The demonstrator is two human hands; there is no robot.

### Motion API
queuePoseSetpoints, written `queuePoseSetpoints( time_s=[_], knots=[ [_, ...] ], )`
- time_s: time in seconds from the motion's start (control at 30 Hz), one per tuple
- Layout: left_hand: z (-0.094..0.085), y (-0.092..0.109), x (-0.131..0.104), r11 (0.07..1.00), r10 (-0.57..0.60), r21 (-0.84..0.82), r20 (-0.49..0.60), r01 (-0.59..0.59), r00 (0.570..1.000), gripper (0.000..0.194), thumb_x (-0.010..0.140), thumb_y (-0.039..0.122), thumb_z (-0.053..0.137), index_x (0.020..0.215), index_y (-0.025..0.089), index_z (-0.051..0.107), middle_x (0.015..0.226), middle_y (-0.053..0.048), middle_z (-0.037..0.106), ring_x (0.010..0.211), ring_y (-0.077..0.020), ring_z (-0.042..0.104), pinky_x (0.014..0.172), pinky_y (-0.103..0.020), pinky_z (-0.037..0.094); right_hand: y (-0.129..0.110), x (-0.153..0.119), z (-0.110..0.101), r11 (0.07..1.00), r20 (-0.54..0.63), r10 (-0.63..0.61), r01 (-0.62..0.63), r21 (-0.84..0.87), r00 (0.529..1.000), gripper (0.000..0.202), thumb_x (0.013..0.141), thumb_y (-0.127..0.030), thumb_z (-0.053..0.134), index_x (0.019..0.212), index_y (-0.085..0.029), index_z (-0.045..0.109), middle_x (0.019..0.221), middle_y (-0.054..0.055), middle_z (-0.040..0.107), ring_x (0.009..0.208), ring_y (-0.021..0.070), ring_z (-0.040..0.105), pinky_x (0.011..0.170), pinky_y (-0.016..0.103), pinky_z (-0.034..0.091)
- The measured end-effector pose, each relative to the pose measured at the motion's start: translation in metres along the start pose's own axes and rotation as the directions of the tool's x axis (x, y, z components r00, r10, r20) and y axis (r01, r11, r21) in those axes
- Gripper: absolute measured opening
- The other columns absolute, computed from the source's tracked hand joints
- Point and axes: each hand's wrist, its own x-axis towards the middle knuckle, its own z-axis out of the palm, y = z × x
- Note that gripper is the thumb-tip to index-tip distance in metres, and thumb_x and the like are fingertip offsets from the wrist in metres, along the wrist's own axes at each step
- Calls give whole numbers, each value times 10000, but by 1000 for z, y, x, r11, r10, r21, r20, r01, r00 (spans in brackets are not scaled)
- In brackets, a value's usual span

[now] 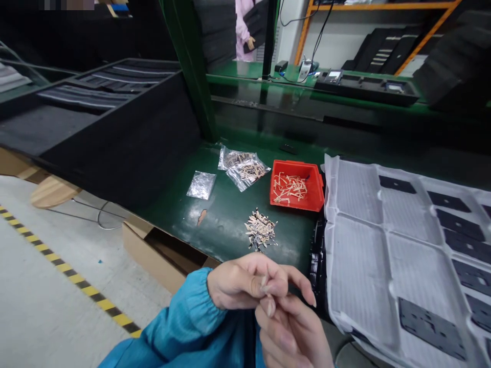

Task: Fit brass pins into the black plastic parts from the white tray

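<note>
My left hand (249,280) is held over the table's front edge with thumb and forefinger pinched together. Just below it, my right hand (289,327) also pinches, its fingertips meeting those of the left. Whatever lies between the fingertips is too small and too covered to name. Beyond the hands, a pile of small beige and black strips (261,228) lies on the green table (226,232). Behind the pile stands a red bin (317,191) with thin, pale, curled strips (289,188) inside.
Clear bags of small pieces (249,171) and a flat clear bag (201,185) lie farther back. At right, a white compartment tray (356,255) holds black plates (431,327). A large black box (126,138) stands left. A person in pink (243,30) is in the background.
</note>
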Motion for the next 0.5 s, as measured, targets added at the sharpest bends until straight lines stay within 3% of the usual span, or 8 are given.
queuePoseSetpoints(
  time_s=[0.23, 0.5],
  knots=[
    [-1, 3, -1, 997, 4, 71, 50, -7, 999, 553, 715, 623, 876, 604, 184, 558, 1179, -225, 701, 1009, -367, 700, 957, -502, 528, 3, -2, 2, 1000, 11, -23, 23, 18, 1000, 211, 1000, -331, 667, 935, -139, 725, 620, -65, 597, 289, -5, 264, 296, 108, 266],
    [-1, 2, 1, 993, 33, 108, 37, -37, 999, 578, 717, 653, 861, 591, 204, 520, 1132, -204, 728, 1137, -391, 664, 1077, -502, 468, 3, 1, 5, 1000, -17, -25, 26, 2, 1000, 218, 959, -341, 713, 889, -135, 713, 599, -70, 591, 287, -6, 277, 298, 103, 307]
  ],
)
